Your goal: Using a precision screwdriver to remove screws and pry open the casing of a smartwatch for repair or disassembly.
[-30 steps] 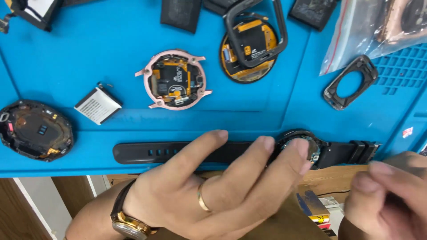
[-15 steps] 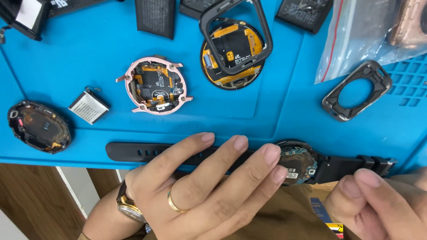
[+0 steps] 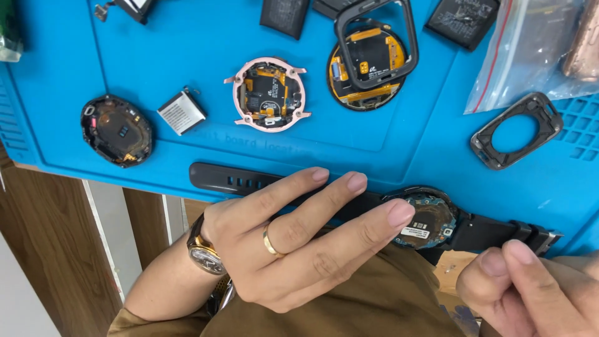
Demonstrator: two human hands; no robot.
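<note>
The opened smartwatch (image 3: 426, 218) lies on the blue mat's (image 3: 187, 50) near edge, strap running left to right. The left hand (image 3: 293, 243) presses it, fingers spread; the pinched right hand (image 3: 530, 290) waits beside, seemingly empty.

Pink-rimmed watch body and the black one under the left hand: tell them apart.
The pink-rimmed watch body has no strap and lies alone mid-mat; the black watch body keeps its black strap, at the mat's near edge, touched by the left hand. Both are round, opened, electronics showing.
</note>
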